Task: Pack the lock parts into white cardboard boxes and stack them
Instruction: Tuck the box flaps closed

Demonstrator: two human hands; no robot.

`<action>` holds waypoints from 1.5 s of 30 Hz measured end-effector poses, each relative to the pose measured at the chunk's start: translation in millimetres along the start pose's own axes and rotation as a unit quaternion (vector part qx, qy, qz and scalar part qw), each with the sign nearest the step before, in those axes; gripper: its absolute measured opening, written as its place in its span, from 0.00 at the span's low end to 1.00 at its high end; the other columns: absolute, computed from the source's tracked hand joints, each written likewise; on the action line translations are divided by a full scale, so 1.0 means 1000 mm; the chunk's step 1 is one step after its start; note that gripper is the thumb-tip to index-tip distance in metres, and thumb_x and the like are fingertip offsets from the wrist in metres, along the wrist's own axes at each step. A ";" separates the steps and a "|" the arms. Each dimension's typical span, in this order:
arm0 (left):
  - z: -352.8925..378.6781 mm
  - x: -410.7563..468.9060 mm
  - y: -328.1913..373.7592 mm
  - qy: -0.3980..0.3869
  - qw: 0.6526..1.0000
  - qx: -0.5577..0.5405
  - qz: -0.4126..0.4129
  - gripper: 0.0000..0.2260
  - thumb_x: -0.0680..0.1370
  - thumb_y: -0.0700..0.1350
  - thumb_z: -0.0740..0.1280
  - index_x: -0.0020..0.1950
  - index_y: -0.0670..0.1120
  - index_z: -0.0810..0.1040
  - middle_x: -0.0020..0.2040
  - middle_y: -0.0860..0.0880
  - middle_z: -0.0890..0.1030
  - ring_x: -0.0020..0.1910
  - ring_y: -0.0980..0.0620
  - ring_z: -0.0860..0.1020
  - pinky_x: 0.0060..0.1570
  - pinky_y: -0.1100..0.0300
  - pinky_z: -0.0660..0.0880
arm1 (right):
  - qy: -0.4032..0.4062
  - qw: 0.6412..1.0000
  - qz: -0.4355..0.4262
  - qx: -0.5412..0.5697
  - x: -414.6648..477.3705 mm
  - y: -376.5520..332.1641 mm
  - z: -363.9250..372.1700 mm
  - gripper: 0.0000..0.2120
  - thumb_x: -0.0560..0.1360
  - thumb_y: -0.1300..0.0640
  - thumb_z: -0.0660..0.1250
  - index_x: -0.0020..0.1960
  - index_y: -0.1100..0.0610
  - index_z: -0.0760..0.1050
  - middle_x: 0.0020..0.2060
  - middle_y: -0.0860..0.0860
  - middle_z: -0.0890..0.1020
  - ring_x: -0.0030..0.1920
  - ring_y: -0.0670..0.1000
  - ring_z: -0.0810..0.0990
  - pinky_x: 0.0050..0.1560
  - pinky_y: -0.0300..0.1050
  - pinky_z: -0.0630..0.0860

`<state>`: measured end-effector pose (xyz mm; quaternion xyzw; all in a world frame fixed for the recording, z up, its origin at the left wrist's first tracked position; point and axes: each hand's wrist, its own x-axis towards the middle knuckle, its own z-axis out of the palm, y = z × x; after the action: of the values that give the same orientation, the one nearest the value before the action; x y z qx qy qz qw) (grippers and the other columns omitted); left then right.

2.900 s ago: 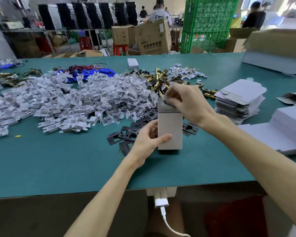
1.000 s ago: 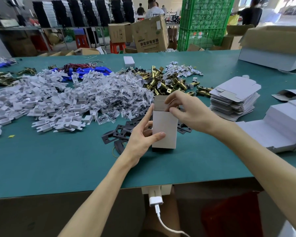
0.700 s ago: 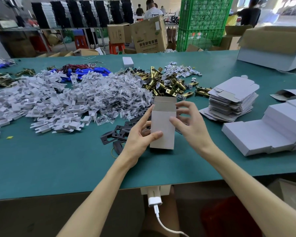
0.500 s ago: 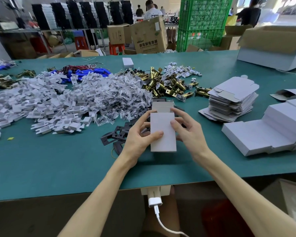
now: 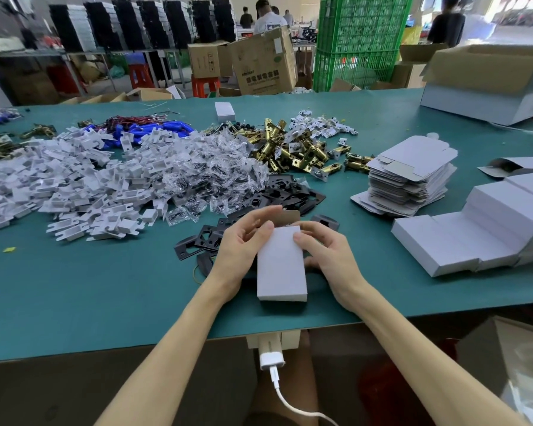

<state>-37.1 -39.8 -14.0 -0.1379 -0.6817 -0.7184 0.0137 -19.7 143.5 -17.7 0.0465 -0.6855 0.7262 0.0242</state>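
Observation:
A small white cardboard box (image 5: 282,265) is tipped flat above the green table (image 5: 90,296), near its front edge. My left hand (image 5: 242,245) grips its left side, fingers curled over the brown top flap (image 5: 286,217). My right hand (image 5: 326,252) holds its right side, thumb on the front face. Black lock plates (image 5: 283,195) lie just behind the box. Brass latch bolts (image 5: 293,149) and bagged screws (image 5: 216,176) are heaped further back. What is inside the box is hidden.
White plastic inserts (image 5: 59,186) cover the table's left half. A stack of flat box blanks (image 5: 413,176) stands right of centre. Closed white boxes (image 5: 474,232) are stacked at the right. A large open carton (image 5: 490,84) sits far right. Blue cylinders (image 5: 154,130) lie at the back.
The box stood upright while my right hand put something in at the top. Both hands then tipped it over flat toward me, and my left fingers now fold over the top flap.

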 end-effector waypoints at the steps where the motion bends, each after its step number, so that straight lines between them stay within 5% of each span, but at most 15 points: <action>1: 0.000 0.000 0.001 0.003 1.000 -0.014 0.002 0.15 0.84 0.43 0.67 0.68 0.58 0.81 0.59 0.48 0.86 0.51 0.50 0.83 0.48 0.54 0.81 | -0.003 1.000 -0.002 0.003 -0.001 0.000 0.000 0.07 0.80 0.56 0.69 0.56 0.52 0.83 0.54 0.53 0.85 0.55 0.60 0.84 0.48 0.64 0.81; 3: 0.001 -0.001 0.002 0.015 0.999 -0.039 -0.001 0.18 0.84 0.43 0.68 0.71 0.60 0.78 0.60 0.43 0.85 0.50 0.49 0.82 0.50 0.51 0.81 | -0.008 1.000 -0.011 0.001 -0.001 0.000 0.000 0.08 0.78 0.53 0.70 0.57 0.50 0.82 0.53 0.51 0.85 0.54 0.58 0.84 0.46 0.61 0.81; 6: 0.002 -0.001 0.004 0.017 0.999 -0.023 -0.021 0.14 0.85 0.49 0.65 0.66 0.47 0.82 0.60 0.43 0.85 0.53 0.45 0.83 0.53 0.45 0.78 | -0.004 1.000 -0.011 0.015 -0.003 0.000 -0.001 0.15 0.78 0.54 0.72 0.63 0.48 0.75 0.49 0.49 0.86 0.48 0.53 0.85 0.41 0.49 0.81; 9: 0.004 -0.001 0.003 0.031 0.998 -0.026 -0.055 0.17 0.85 0.51 0.63 0.59 0.39 0.83 0.58 0.44 0.87 0.50 0.46 0.83 0.46 0.53 0.81 | 0.004 0.998 0.023 0.052 -0.002 -0.001 -0.003 0.17 0.77 0.57 0.74 0.63 0.54 0.72 0.49 0.54 0.87 0.46 0.53 0.84 0.43 0.50 0.80; 13: 0.002 0.001 -0.001 0.034 0.998 -0.021 -0.048 0.07 0.83 0.45 0.69 0.51 0.43 0.81 0.52 0.43 0.87 0.45 0.49 0.80 0.41 0.55 0.79 | 0.010 0.998 0.027 0.061 -0.003 -0.001 -0.004 0.12 0.77 0.58 0.74 0.59 0.58 0.79 0.45 0.56 0.87 0.41 0.52 0.84 0.39 0.47 0.80; 17: 0.002 0.000 -0.003 0.015 0.999 -0.009 -0.033 0.11 0.77 0.48 0.72 0.56 0.44 0.83 0.51 0.44 0.85 0.47 0.49 0.79 0.44 0.52 0.76 | 0.007 0.998 0.024 0.062 -0.004 -0.002 -0.004 0.10 0.77 0.58 0.73 0.58 0.59 0.81 0.44 0.55 0.87 0.41 0.52 0.83 0.39 0.47 0.79; 25: -0.002 0.001 -0.002 0.015 0.996 -0.069 -0.062 0.03 0.76 0.47 0.74 0.45 0.49 0.86 0.48 0.43 0.85 0.46 0.49 0.80 0.46 0.52 0.79 | -0.010 0.995 0.038 0.091 -0.007 -0.007 -0.005 0.08 0.72 0.53 0.76 0.50 0.55 0.84 0.48 0.58 0.87 0.43 0.54 0.84 0.40 0.47 0.80; 45: -0.007 0.001 0.004 -0.014 0.992 -0.099 -0.083 0.09 0.74 0.44 0.75 0.40 0.46 0.76 0.46 0.43 0.84 0.42 0.49 0.78 0.42 0.59 0.76 | -0.069 0.993 0.037 0.088 -0.010 -0.012 -0.003 0.12 0.72 0.52 0.76 0.53 0.56 0.85 0.48 0.59 0.87 0.44 0.53 0.84 0.41 0.43 0.80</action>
<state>-38.3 -46.4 -10.3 -0.0915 -0.6166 -0.7789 -0.0688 -8.6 147.4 -6.9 0.0727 -0.6205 0.7790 -0.0540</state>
